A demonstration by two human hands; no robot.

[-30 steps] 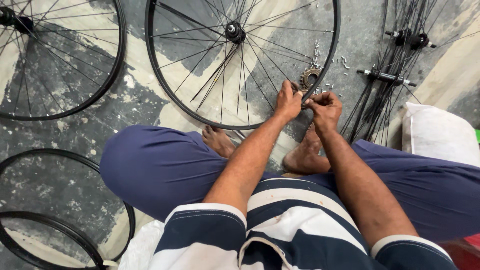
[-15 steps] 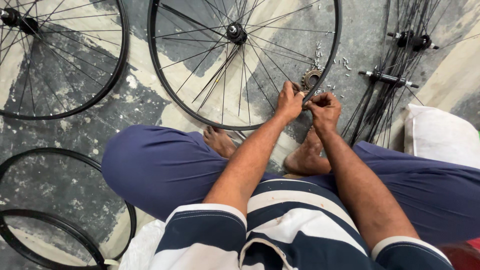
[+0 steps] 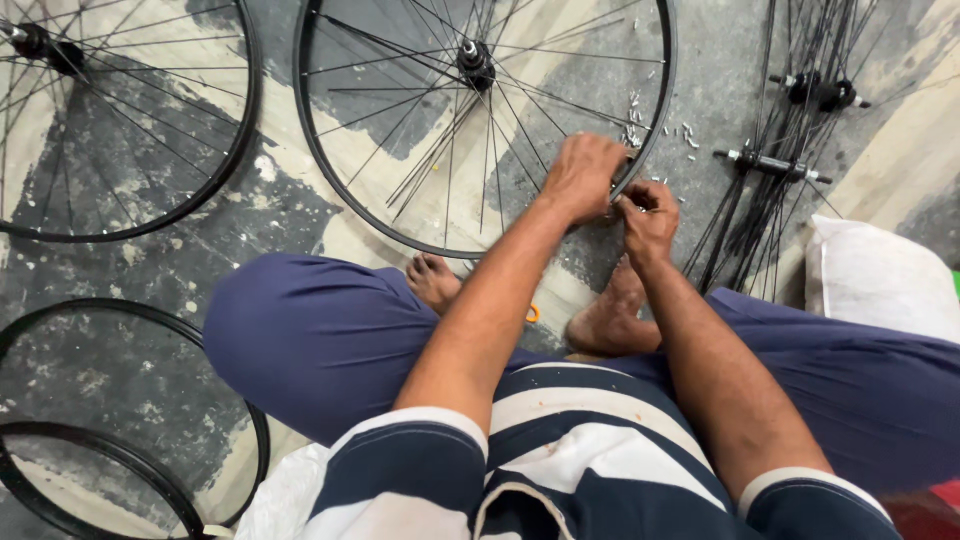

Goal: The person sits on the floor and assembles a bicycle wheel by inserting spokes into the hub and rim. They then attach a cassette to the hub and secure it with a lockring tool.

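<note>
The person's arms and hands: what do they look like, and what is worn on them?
Both arms are bare from above the elbow down. The left hand and right hand wear no gloves, and no rings, watch or bracelet show from this view. Short sleeves of a navy and white striped shirt end on the upper arms, each with a navy cuff edged by a thin white band.

Bicycle wheel workshop, floor level.
Spoked wheel (image 3: 480, 120) flat on stained concrete floor (image 3: 300, 200), bare rims (image 3: 130, 320) stacked at left, loose spokes with hubs (image 3: 790, 160) and scattered small metal nipples (image 3: 660, 130) at right.
</note>
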